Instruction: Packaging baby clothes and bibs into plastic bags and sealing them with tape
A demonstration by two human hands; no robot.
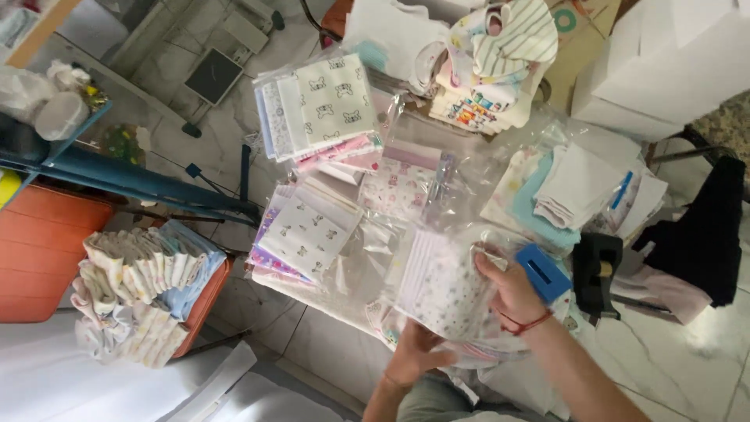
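Note:
A folded stack of white dotted cloths point(441, 285) lies in front of me inside a clear plastic bag point(406, 258). My right hand point(512, 293) grips the stack's right edge, fingers curled over the cloth, a red cord around the wrist. My left hand point(414, 352) presses against the lower edge of the same stack from below. A blue tape dispenser piece point(543, 272) sits just right of my right hand.
More bagged cloth packs lie beyond: a bear-print pack point(332, 101), a pack of white printed cloths point(308, 230), a pink-print pack point(398, 187). Folded white and blue cloths point(566, 191) sit right, next to a black tape dispenser point(598, 266). A pile of folded cloths point(137, 293) rests on an orange stool at left.

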